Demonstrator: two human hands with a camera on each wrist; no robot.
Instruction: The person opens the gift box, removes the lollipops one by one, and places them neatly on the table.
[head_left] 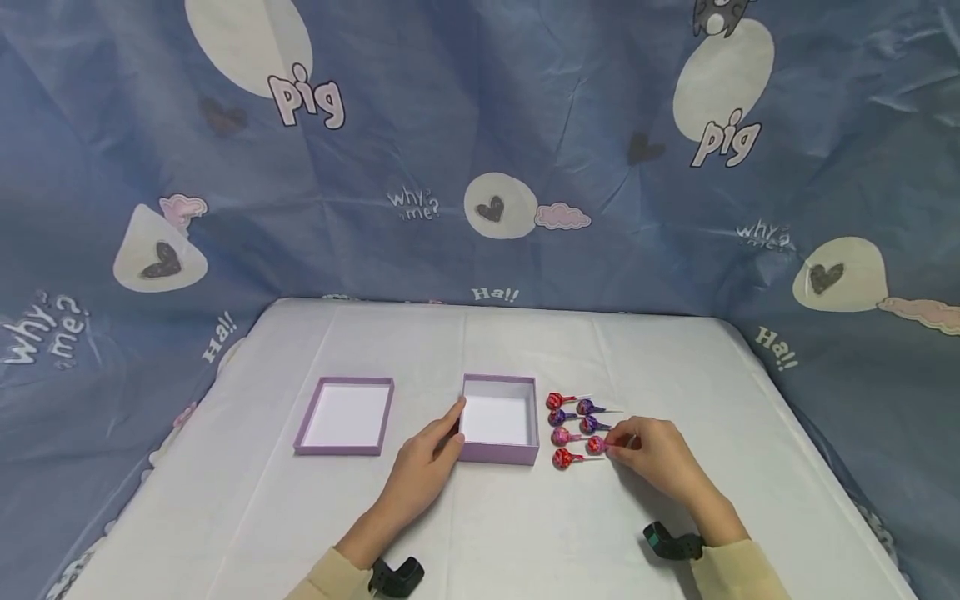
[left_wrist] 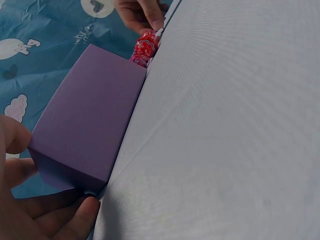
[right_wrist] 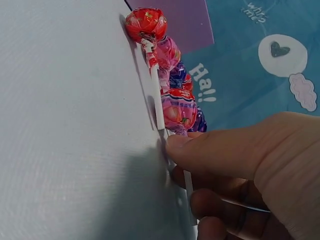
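Observation:
An open purple box [head_left: 498, 452] with a white inside stands in the middle of the table. My left hand [head_left: 423, 467] rests against its left side, fingers touching the wall and near corner; the left wrist view shows the fingertips at the box's edge [left_wrist: 85, 115]. Right of the box lies a group of wrapped lollipops: red [head_left: 562, 458], pink [head_left: 561, 436] and purple [head_left: 589, 425]. With thumb and fingertips my right hand [head_left: 660, 458] pinches a pink lollipop [right_wrist: 179, 111] by its stick, just below the wrapper. A red lollipop [right_wrist: 146, 25] lies beside it in the right wrist view.
To the left lies a purple-rimmed box lid [head_left: 337, 451], its white inside facing up. A white cloth [head_left: 225, 500] covers the table. Behind it and at both sides hangs a blue printed curtain [head_left: 420, 125]. A dark wrist device [head_left: 671, 543] sits at each sleeve.

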